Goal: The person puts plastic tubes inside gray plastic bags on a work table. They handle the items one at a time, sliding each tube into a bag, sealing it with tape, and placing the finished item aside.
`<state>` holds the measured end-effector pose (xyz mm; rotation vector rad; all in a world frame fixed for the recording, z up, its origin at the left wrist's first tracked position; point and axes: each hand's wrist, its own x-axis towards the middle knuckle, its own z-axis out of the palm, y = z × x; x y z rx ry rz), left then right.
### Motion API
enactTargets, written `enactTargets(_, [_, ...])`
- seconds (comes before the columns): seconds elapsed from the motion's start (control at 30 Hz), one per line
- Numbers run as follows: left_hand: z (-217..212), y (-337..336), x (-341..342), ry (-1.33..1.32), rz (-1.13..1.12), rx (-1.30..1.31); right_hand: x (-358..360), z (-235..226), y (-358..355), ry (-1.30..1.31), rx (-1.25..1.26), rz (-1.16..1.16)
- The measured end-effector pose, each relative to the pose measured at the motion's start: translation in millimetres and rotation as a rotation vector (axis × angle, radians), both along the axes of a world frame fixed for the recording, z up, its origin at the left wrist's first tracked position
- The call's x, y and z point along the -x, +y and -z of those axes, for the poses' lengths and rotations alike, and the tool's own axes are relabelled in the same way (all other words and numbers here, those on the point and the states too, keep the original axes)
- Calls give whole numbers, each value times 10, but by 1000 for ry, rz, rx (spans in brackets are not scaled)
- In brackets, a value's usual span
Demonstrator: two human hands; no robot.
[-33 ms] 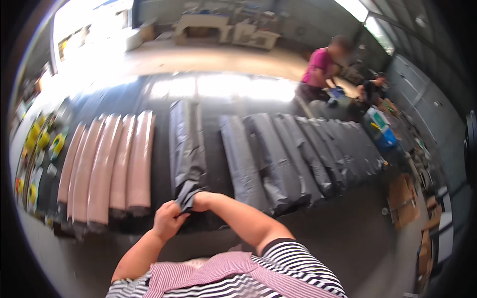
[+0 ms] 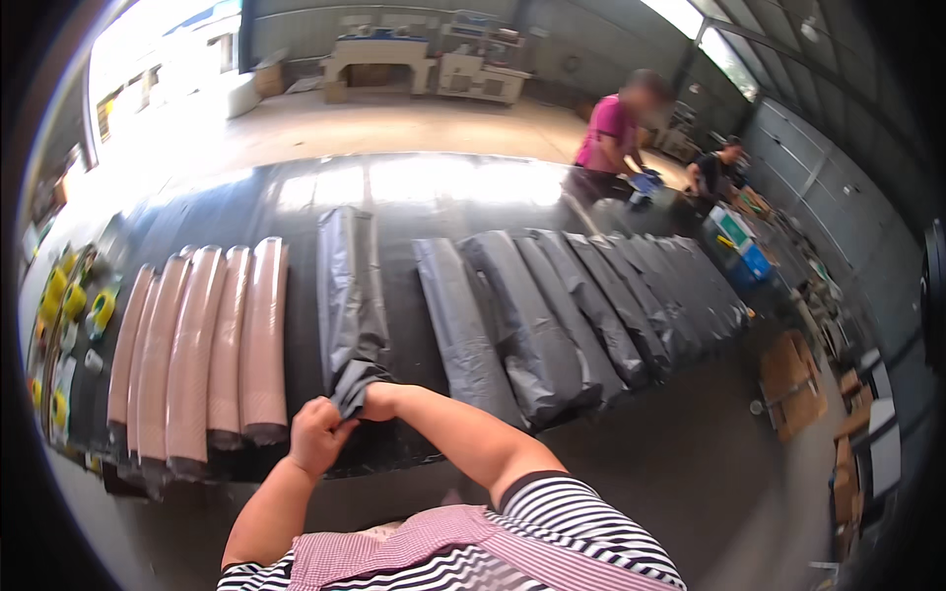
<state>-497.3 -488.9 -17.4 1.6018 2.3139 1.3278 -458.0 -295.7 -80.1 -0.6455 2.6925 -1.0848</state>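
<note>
Grey plastic, soft and slick, the bag bunches at its near end, gripped by left hand and right hand.

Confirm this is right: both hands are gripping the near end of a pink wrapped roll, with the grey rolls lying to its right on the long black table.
Not quite. The head view shows the left hand and right hand gripping the near end of a dark grey wrapped roll, not a pink one. The pink rolls lie untouched to its left; the other grey rolls do lie to its right on the black table.
</note>
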Motion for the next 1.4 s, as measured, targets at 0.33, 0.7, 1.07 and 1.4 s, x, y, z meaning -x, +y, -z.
enactTargets(0.33, [194, 561, 287, 306, -84, -16, -1090, 229, -362, -552, 1297, 1137])
enactTargets(0.7, [1081, 216, 138, -562, -412, 71, -1439, 103, 26, -448, 1052, 1160])
enactTargets(1.07, [912, 7, -85, -478, -354, 114, -1516, 117, -12, -616, 798, 1062])
enactTargets(1.4, [1066, -234, -140, -429, -377, 196, -1650, 131, -243, -521, 780, 1081])
